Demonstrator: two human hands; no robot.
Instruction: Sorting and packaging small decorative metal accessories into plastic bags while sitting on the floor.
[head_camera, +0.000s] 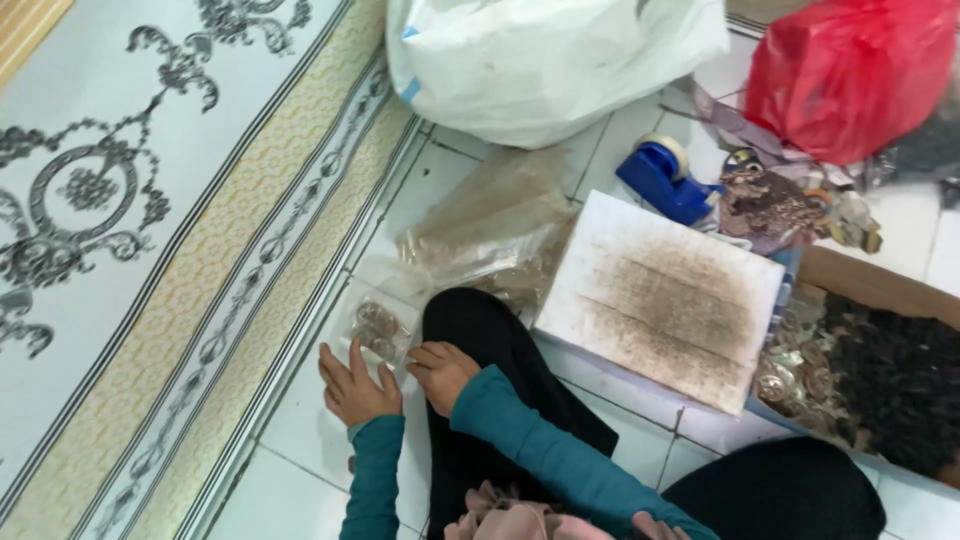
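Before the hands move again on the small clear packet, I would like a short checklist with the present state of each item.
1. Left hand flat at the small clear packet: ok.
2. Right hand close beside it: ok.
3. Packet lies on the tile floor, not on the carpet: ok.
4. Packet sealed: cannot tell.
5. Stack of clear bags near: ok.
6. Blue tape dispenser near the hands: not ok, it lies behind the white board.

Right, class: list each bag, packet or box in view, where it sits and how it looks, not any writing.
White sack: top centre, bulging, smudged.
Red bag: top right, shiny, crumpled.
Clear bags: a pile on the tiles below the sack.
Small packet: clear, holds round pieces, at the left hand; right hand is beside it.
Box: right edge, brown card, filled with trinkets.
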